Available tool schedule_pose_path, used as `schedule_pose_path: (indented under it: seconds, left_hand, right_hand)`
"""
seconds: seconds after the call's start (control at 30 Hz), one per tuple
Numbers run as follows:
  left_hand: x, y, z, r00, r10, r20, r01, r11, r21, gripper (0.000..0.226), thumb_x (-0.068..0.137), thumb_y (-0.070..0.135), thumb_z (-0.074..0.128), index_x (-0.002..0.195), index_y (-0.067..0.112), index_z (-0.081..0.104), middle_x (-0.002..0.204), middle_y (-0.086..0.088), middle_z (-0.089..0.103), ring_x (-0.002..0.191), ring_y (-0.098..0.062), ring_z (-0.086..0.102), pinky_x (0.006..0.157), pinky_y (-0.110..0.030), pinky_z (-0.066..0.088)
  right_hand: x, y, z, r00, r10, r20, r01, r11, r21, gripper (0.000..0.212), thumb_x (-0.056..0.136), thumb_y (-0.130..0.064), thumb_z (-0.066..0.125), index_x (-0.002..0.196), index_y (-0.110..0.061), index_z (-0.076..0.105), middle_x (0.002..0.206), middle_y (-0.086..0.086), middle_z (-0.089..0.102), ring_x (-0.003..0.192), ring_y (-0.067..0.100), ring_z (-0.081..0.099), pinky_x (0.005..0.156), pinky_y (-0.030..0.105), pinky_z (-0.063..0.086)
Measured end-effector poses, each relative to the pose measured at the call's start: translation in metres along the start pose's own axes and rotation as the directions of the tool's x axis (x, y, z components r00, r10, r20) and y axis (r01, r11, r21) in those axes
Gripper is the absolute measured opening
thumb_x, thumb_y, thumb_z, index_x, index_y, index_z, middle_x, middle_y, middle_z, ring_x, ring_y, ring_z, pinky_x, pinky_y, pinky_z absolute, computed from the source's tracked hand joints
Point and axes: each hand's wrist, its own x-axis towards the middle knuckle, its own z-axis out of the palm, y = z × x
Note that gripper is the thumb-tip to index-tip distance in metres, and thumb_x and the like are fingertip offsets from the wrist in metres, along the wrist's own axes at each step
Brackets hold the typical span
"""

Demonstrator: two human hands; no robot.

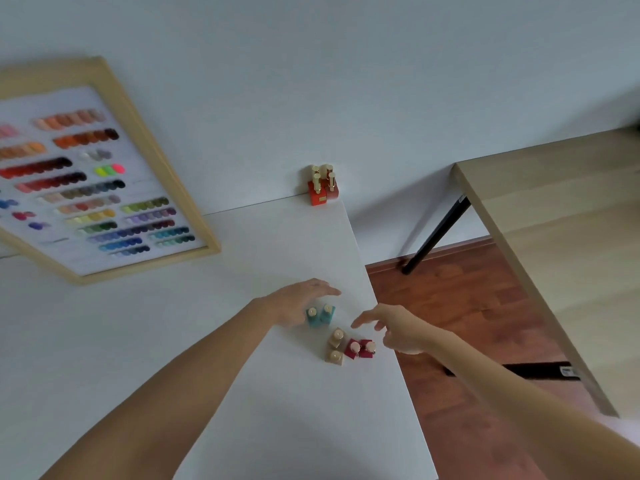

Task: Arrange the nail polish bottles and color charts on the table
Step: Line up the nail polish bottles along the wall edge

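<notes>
On the smooth white table (242, 341), the wooden-framed color chart (93, 174) holds rows of round color dots. Two teal bottles (320, 315) stand near the table's right edge, with the left hand (301, 299) spread flat against them, fingers loose. Just nearer are two beige bottles (336, 346) and two dark red bottles (362, 348) (all square, with pale caps). The right hand (394, 327) hangs over them, fingers loose, holding nothing. Red and orange bottles (322, 188) stand at the table's far corner.
</notes>
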Motion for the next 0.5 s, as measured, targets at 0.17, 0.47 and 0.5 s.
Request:
schedule_pose_path:
  seconds: [0.17, 0.47, 0.5]
  left_hand:
    - [0.008, 0.006, 0.003, 0.998, 0.016, 0.053, -0.013, 0.998, -0.057, 0.081, 0.074, -0.019, 0.055, 0.135, 0.034, 0.046, 0.146, -0.005, 0.031, 0.122, -0.023, 0.047, 0.094, -0.031, 0.048]
    - [0.003, 0.009, 0.012, 1.0, 0.031, -0.001, -0.031, 0.996, -0.081, 0.055, 0.071, -0.01, 0.069, 0.115, 0.022, 0.061, 0.135, -0.005, 0.038, 0.122, -0.022, 0.046, 0.103, -0.029, 0.039]
    - [0.002, 0.008, 0.013, 1.0, 0.026, -0.015, -0.027, 0.995, -0.094, 0.055, 0.069, -0.009, 0.071, 0.114, 0.021, 0.062, 0.132, -0.005, 0.04, 0.12, -0.022, 0.047, 0.102, -0.028, 0.039]
  right_hand:
    - [-0.017, -0.003, 0.021, 1.0, 0.02, -0.01, -0.02, 0.999, 0.037, 0.076, 0.074, 0.011, 0.052, 0.119, -0.05, 0.048, 0.122, -0.002, 0.05, 0.101, 0.01, 0.053, 0.076, 0.022, 0.051]
    - [-0.018, -0.008, 0.046, 0.992, 0.056, -0.109, -0.049, 0.997, 0.066, 0.074, 0.076, 0.005, 0.061, 0.124, -0.049, 0.045, 0.113, -0.004, 0.045, 0.094, 0.01, 0.05, 0.069, 0.015, 0.041]
    - [-0.018, -0.008, 0.048, 0.991, 0.053, -0.121, -0.046, 0.997, 0.064, 0.073, 0.077, 0.003, 0.063, 0.125, -0.05, 0.044, 0.112, -0.005, 0.045, 0.093, 0.01, 0.049, 0.07, 0.015, 0.041]
